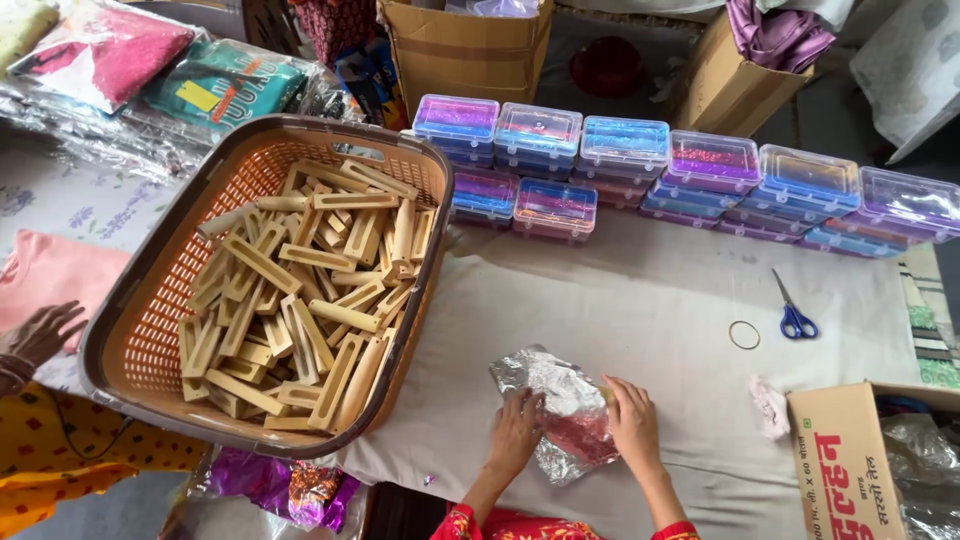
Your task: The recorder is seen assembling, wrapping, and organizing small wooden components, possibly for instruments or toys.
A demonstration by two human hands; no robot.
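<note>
Both hands down on a foil packet (560, 410) on the cloth-covered worktop (650, 300), just right of the basket (130, 340): left hand (515, 432) pressing flat on the packet's near-left edge, right hand (632, 420) curled over its right side, fingers gripping the foil. Reddish glittery stuff showing through the lower part of the packet, probably loose contents, though hard to tell through the crinkles.

Risks, as a judgement: thin foil likely to tear under a hard pinch or tug, spilling the contents over the cloth; an uneven pull from the right hand could slide the packet toward the worktop's near edge. Wooden pieces (300, 300) heaped high inside the basket, close enough for an elbow to knock. Scissors (795, 318) and a ring (744, 335) far right of the basket, well apart from the hands. Another person's hand (40, 335) resting left of the basket
</note>
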